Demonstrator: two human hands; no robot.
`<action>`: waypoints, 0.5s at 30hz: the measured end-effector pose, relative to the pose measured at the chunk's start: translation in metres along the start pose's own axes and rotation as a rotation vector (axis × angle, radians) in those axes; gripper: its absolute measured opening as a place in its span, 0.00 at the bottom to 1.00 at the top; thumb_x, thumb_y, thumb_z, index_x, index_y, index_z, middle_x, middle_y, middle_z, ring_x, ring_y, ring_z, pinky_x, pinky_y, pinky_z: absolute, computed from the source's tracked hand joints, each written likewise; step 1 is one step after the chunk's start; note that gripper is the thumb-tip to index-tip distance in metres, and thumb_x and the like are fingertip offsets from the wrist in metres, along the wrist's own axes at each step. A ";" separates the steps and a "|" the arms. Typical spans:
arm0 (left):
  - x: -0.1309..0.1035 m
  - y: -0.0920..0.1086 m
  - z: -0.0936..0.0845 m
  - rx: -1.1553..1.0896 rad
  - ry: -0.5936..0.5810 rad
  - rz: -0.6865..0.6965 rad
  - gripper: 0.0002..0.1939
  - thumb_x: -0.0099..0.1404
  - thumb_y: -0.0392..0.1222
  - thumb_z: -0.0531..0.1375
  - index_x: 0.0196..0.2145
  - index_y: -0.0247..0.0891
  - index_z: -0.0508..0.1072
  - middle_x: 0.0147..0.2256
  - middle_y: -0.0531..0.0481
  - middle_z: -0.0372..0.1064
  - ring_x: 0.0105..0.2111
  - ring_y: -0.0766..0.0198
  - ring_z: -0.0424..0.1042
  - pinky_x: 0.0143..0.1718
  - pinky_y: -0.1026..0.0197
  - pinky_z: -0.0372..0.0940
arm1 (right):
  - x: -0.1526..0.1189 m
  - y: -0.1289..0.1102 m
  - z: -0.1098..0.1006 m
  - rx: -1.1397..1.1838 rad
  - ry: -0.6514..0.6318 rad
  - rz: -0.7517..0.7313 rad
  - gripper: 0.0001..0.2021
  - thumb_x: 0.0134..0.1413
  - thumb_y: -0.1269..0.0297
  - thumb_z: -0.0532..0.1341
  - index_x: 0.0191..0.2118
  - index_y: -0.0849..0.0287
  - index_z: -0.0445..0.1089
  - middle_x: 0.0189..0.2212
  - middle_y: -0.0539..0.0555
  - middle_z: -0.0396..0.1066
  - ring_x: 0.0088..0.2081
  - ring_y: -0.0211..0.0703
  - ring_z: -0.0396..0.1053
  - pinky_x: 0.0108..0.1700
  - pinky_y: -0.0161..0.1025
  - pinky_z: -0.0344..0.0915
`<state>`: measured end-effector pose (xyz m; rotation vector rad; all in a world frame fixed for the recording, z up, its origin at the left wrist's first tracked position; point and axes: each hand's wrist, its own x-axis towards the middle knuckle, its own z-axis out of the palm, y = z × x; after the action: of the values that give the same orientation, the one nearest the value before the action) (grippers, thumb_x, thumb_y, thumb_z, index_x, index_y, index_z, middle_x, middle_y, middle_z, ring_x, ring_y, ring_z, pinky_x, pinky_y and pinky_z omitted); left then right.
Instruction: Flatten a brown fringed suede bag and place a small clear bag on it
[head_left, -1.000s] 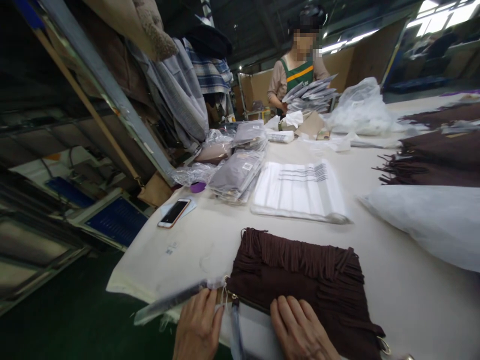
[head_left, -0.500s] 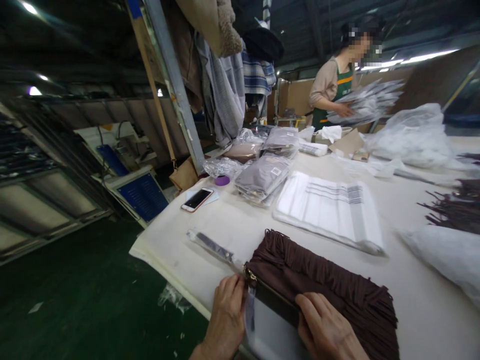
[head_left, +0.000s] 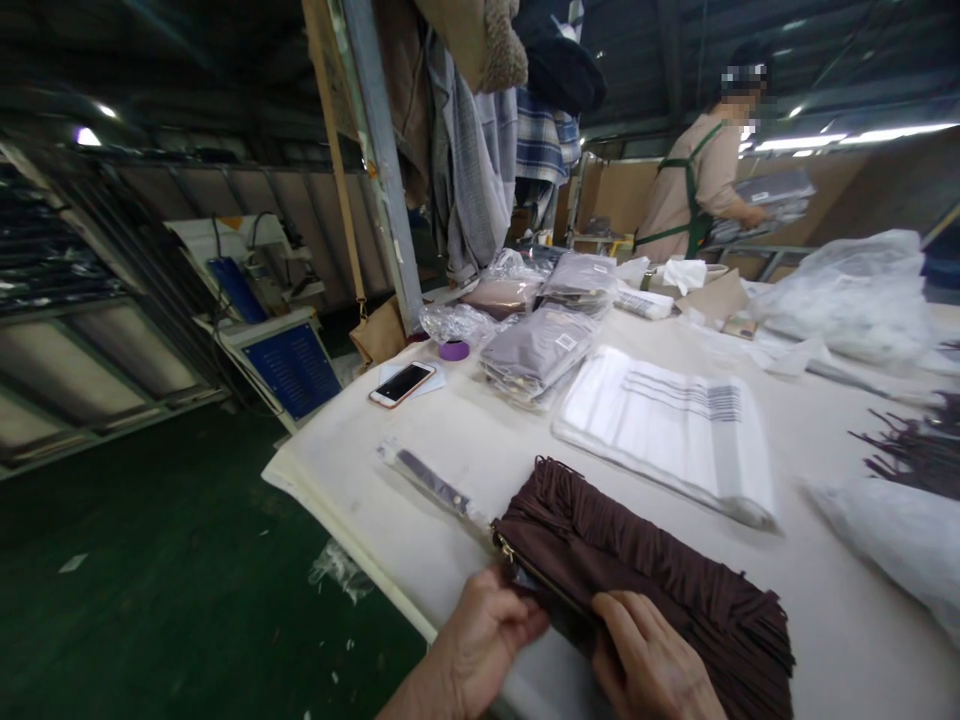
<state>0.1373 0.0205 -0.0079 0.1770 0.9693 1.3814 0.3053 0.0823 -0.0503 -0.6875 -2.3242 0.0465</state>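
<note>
Clearly, both of my hands are at the near edge of the brown fringed bag [head_left: 637, 570], which lies on the near part of the table [head_left: 337, 440], just right of the scene's middle. My right hand [head_left: 656, 655] has its fingers pressed together and curled over that edge, pinching it. My left hand [head_left: 487, 635] is at the left end of the zipper [head_left: 551, 590], fingers bent and close together; I cannot tell whether they pinch anything.

To work this edge well, I would steady it lightly with the right hand and let the left fingertips do the fine work, clear of the metal fitting [head_left: 502, 547] and without creasing the leather-like face. The fringe points mostly away from me, so I judge it is unlikely to catch in the zipper.

Just left of the bag, a plastic-wrapped strip [head_left: 431, 480] reaches close to the fitting and could snag. Farther off lie a phone [head_left: 402, 384], a purple roll [head_left: 454, 350], bagged grey packets [head_left: 536, 350] and a folded striped cloth [head_left: 667, 430]. A white plastic bag [head_left: 896, 545] rests to the right, apart from my hands. A co-worker [head_left: 694, 185] stands beyond the far side, holding packets.
</note>
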 end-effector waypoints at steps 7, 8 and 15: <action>0.019 -0.020 0.017 -0.179 -0.126 -0.062 0.14 0.33 0.31 0.59 0.24 0.31 0.75 0.23 0.49 0.71 0.30 0.62 0.68 0.37 0.60 0.61 | -0.004 0.003 0.002 0.023 -0.001 0.013 0.12 0.56 0.74 0.46 0.39 0.58 0.64 0.29 0.54 0.67 0.30 0.41 0.67 0.33 0.35 0.66; 0.019 -0.022 0.017 -0.184 -0.108 -0.049 0.14 0.34 0.32 0.60 0.25 0.31 0.74 0.24 0.49 0.71 0.29 0.63 0.68 0.36 0.60 0.61 | -0.004 0.004 0.002 0.028 -0.006 0.012 0.11 0.55 0.74 0.47 0.39 0.58 0.64 0.29 0.53 0.67 0.30 0.40 0.67 0.32 0.35 0.66; -0.007 -0.028 -0.014 0.177 0.100 -0.121 0.21 0.45 0.47 0.65 0.34 0.36 0.64 0.26 0.50 0.70 0.25 0.60 0.71 0.26 0.62 0.60 | -0.003 0.000 0.003 -0.033 0.007 -0.015 0.14 0.51 0.77 0.46 0.40 0.59 0.63 0.29 0.53 0.68 0.29 0.41 0.68 0.32 0.36 0.66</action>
<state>0.1498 0.0014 -0.0305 0.1802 1.1680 1.2027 0.3049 0.0814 -0.0543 -0.6849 -2.3279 -0.0013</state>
